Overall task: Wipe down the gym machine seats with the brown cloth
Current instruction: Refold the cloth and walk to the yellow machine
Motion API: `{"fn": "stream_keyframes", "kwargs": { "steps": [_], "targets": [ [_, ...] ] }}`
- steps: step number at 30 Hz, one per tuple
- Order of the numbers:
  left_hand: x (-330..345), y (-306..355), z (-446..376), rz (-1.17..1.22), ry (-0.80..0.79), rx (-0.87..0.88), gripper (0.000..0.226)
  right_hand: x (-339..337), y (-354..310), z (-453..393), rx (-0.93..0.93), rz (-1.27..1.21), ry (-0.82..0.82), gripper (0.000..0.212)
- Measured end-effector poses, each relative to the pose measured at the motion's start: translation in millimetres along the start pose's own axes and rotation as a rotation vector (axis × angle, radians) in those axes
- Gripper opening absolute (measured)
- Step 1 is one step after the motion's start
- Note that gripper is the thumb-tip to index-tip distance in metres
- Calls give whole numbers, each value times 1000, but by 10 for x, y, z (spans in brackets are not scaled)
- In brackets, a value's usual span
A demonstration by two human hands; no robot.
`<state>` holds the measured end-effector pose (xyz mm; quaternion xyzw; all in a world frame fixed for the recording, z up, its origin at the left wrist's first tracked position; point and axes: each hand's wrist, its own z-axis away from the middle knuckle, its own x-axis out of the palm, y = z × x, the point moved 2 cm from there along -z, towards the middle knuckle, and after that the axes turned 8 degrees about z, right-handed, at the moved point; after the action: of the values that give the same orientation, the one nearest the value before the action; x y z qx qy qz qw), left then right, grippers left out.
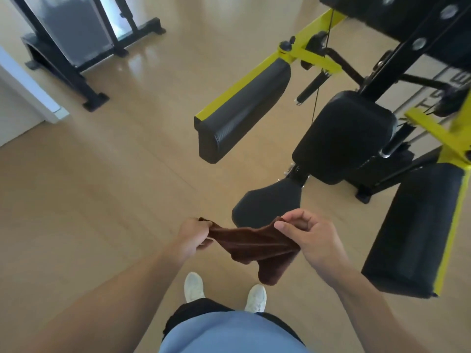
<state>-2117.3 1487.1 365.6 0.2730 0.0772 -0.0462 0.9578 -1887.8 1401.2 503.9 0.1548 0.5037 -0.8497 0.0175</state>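
A brown cloth (254,247) hangs stretched between both hands at waist height, its lower fold drooping. My left hand (191,236) grips one end in a fist. My right hand (309,236) pinches the other end with thumb and fingers. Just beyond the hands stands a black and yellow gym machine with a black padded seat (344,136). A smaller black pad (262,205) juts out in front of the seat, close above the cloth. Two long black arm pads flank the seat, the left pad (244,110) and the right pad (418,230).
Light wooden floor (102,187) stretches to the left. A second black machine frame (68,47) stands at the back left beside a white wall edge (28,93). A cable (322,62) and black post rise behind the seat. My white shoes (224,291) are below.
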Motion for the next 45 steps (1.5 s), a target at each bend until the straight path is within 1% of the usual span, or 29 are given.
{"fn": "stream_keyframes", "kwargs": {
  "steps": [2,3,6,9,12,14,15,17,18,20,21,22,23,25,27,30,33,35,40,42,44,45],
  "targets": [
    [-102,56,-57,-48,30,33,23,-83,143,-29,48,28,35,22],
    [-148,76,-78,-52,21,35,27,-125,214,-36,74,48,25,22],
    [-270,151,-99,-9,-49,12,35,-197,415,-25,147,166,-59,26],
    [-377,249,-45,27,-100,21,37,-180,630,-33,195,258,-34,18],
    [-448,330,42,2,-98,63,43,-115,707,-22,200,197,43,8],
    [-485,366,85,-9,-81,75,47,-77,666,-11,156,142,65,6],
    [-497,373,92,24,-71,68,47,-65,620,-5,124,121,56,7],
    [-503,403,89,164,-46,53,43,-48,530,3,44,124,-10,3],
    [-498,426,93,242,-42,63,38,-44,499,7,-10,164,-71,3],
    [-463,483,123,358,-54,107,25,-1,405,55,-101,304,-262,8],
    [-441,515,155,380,-58,142,20,41,356,84,-124,366,-356,10],
    [-405,543,205,389,-51,173,23,88,323,103,-134,395,-428,10],
    [-357,559,260,398,-45,192,31,135,280,120,-135,388,-479,10],
    [-240,579,405,397,-57,206,40,207,178,126,-133,333,-504,9],
    [-95,574,525,306,-131,233,35,228,86,84,-185,321,-451,11],
    [104,541,722,111,-299,326,19,229,-36,13,-258,288,-377,16],
    [251,509,870,23,-418,423,13,210,-83,-69,-297,233,-244,21],
    [305,496,921,5,-474,461,11,176,-97,-100,-290,188,-172,24],
    [377,492,1011,-22,-534,496,11,83,-55,-107,-229,121,23,25],
    [418,506,1050,-24,-551,512,12,67,-37,-116,-196,109,84,29],
    [451,515,1061,-49,-560,530,13,47,-36,-145,-202,165,93,36],
    [463,522,1069,-64,-563,537,13,34,-40,-164,-210,237,78,37]
  ]
}}
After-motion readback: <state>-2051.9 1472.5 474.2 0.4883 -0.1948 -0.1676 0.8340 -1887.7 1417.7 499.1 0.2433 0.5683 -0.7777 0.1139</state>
